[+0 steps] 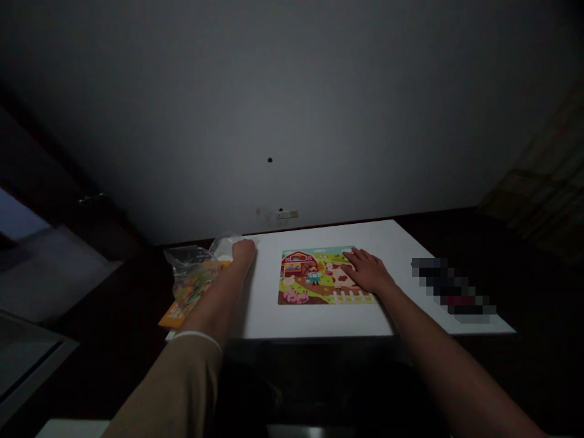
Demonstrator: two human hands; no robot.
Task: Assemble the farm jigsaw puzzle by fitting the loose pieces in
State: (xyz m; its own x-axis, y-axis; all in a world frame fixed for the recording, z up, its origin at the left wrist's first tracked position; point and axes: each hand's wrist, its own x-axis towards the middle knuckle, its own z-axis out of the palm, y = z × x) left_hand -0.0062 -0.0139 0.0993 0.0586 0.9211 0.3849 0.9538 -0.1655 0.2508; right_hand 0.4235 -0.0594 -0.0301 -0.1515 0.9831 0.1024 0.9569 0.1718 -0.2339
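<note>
A farm picture board (314,280) with a red barn, a cow and pigs lies flat near the middle of the white table. My right hand (367,271) rests on its right side, fingers spread and touching the printed surface. Toward the table's far left edge, my left hand (245,248) is closed on a clear plastic bag (224,244), whose film shows on both sides of the fist. Beside my left forearm is another clear bag (194,283) with colourful pieces in it. It lies over an orange printed sheet or packet (170,317), partly hidden by the forearm.
The white table (264,322) stands near a grey wall (319,121) with a socket strip (286,214). A blurred-out dark item (449,289) lies at the table's right. A door (91,198) is on the left, and a patterned curtain (538,164) hangs on the right.
</note>
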